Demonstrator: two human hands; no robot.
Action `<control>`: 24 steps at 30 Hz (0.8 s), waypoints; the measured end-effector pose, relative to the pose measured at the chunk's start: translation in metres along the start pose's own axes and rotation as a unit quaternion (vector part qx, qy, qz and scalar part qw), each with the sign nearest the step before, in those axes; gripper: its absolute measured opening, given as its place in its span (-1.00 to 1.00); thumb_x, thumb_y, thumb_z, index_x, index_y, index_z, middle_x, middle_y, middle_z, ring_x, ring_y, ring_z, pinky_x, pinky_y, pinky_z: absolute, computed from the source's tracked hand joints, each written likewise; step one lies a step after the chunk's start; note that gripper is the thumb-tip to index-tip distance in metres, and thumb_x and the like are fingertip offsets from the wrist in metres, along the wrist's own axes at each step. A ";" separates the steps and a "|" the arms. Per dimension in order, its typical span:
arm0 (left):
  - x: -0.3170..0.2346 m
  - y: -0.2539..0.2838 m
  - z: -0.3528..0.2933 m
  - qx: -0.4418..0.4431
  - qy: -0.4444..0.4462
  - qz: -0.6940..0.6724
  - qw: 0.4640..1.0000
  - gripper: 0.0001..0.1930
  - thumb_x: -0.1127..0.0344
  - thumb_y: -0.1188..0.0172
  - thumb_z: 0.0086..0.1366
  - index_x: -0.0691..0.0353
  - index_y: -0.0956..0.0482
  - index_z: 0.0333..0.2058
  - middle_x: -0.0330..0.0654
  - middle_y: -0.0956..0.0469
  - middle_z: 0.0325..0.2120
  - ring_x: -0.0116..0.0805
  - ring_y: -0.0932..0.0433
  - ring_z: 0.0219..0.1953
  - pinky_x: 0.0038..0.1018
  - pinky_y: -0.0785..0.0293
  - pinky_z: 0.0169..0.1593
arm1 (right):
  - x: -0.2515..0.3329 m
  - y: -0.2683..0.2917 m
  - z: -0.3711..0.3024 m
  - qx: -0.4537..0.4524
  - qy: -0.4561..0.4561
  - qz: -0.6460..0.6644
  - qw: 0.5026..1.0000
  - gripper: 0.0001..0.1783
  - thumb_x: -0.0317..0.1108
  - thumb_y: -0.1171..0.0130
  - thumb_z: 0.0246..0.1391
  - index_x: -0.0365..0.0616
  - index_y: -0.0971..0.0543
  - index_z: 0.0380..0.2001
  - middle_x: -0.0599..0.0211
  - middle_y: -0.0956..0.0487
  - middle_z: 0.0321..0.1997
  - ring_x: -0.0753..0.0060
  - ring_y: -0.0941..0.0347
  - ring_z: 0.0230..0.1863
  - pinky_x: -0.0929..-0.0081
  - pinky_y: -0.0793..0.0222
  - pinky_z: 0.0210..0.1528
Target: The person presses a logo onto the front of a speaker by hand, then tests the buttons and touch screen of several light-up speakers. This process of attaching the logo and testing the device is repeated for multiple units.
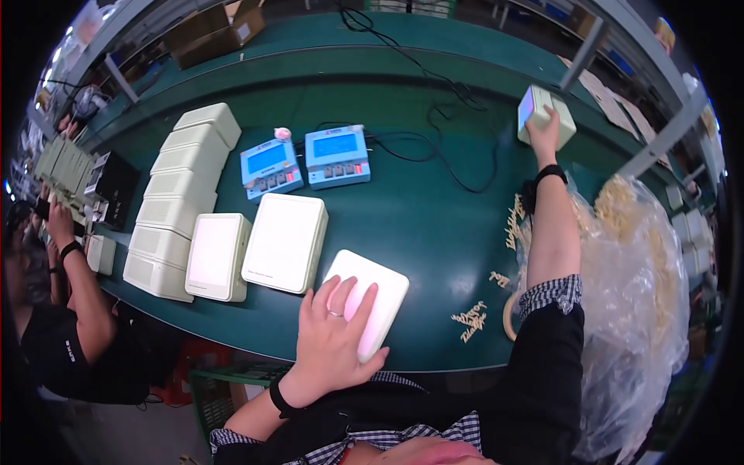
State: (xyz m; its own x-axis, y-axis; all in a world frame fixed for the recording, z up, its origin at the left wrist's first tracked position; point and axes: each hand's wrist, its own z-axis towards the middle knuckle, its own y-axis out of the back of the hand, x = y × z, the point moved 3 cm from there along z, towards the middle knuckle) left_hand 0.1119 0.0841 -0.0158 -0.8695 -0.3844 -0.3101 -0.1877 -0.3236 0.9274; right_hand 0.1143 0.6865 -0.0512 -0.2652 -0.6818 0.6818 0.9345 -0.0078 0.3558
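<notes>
Near the table's front edge, a white boxy device (387, 291) with a pinkish lit face lies under my left hand (332, 341). My left fingers spread flat over its face, and the thumb reaches its near edge. My right arm stretches to the far right, where my right hand (545, 133) grips a similar white boxy device (566, 124) with a bluish lit face. Left of my left hand are two more such devices, one with a white face (285, 242) and one with a pale pink face (217, 257).
A row of white boxy devices (174, 198) runs along the left. Behind stand two blue testers (271, 164) with screens, and black cables (434, 143). Light-coloured word-shaped cutouts (469, 319) and a clear plastic bag (628, 310) lie at right. Another person's arm (85, 283) is at far left.
</notes>
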 end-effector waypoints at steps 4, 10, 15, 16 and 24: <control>-0.002 0.002 -0.001 0.005 0.015 0.014 1.000 -0.09 -0.07 -0.32 -0.11 0.12 -0.34 0.27 0.20 -0.18 0.27 0.30 -0.13 0.28 0.04 -0.19 0.15 | -0.041 -0.010 0.016 0.089 -0.028 -0.116 0.989 -0.16 -0.26 -0.50 -0.22 -0.08 -0.36 0.18 -0.04 -0.49 0.13 0.01 -0.45 0.17 0.22 -0.36 0.20; -0.001 -0.003 0.004 -0.019 0.077 0.012 0.997 -0.06 -0.02 -0.35 -0.19 -0.07 -0.34 0.29 0.21 -0.11 0.33 0.31 -0.12 0.30 0.00 -0.28 0.04 | 0.105 0.054 0.052 0.346 -0.012 -0.194 0.918 -0.14 0.02 -0.37 -0.01 -0.09 -0.31 0.30 0.14 -0.50 0.17 0.21 -0.43 0.12 0.24 -0.37 0.09; 0.005 0.000 -0.001 0.000 0.077 -0.008 0.997 -0.01 0.04 -0.30 -0.26 -0.03 -0.31 0.31 0.18 -0.12 0.34 0.21 -0.17 0.31 -0.12 -0.32 0.08 | 0.315 0.155 -0.083 0.494 0.095 0.014 0.864 -0.35 -0.11 -0.15 0.23 -0.09 -0.30 0.32 0.17 -0.47 0.22 0.27 -0.37 0.25 0.23 -0.25 0.29; 0.008 0.002 0.000 0.003 0.063 -0.013 0.998 0.01 0.04 -0.28 -0.27 0.02 -0.29 0.33 0.18 -0.13 0.34 0.16 -0.20 0.32 -0.14 -0.33 0.14 | 0.336 0.174 -0.111 0.490 0.132 0.031 0.861 -0.36 -0.14 -0.13 0.24 -0.14 -0.30 0.32 0.17 -0.47 0.22 0.27 -0.37 0.25 0.22 -0.23 0.31; 0.022 0.000 -0.023 -0.032 0.001 -0.667 0.744 0.00 0.15 -0.22 -0.20 0.35 -0.22 0.32 0.16 -0.12 0.34 0.08 -0.15 0.36 -0.23 -0.07 0.36 | 0.352 0.160 -0.358 0.399 -0.136 0.296 0.857 0.00 -0.03 -0.31 -0.07 -0.24 -0.14 0.36 -0.01 -0.24 0.36 0.09 -0.20 0.36 0.15 -0.15 0.32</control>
State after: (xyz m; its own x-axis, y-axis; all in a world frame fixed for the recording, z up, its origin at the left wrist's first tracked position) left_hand 0.1032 0.0560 -0.0269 0.0714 0.3146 -0.9465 -0.8608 -0.4600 -0.2178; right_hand 0.2551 0.1833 0.0165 0.0519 -0.1964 0.9792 0.4931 0.8577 0.1459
